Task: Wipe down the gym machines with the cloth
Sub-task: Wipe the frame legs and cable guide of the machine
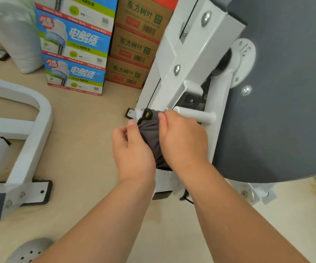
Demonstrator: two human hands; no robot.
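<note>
A dark grey cloth (150,133) with a small yellow mark near its top is bunched between both hands, low against the white frame of a gym machine (187,59). My left hand (132,147) grips the cloth from the left, fingers curled round it. My right hand (181,137) grips it from the right, thumb and fingers pinching its upper edge beside a white round bar (197,114). The cloth's lower part is hidden behind my hands. A large dark grey panel (286,111) of the machine fills the right side.
Stacked blue drink cartons (73,52) and brown cartons (134,46) stand on the beige floor behind the machine. Another white machine frame (30,133) with black feet is at the left. A white sack (14,35) leans at top left. A grey perforated shoe (28,251) shows at the bottom.
</note>
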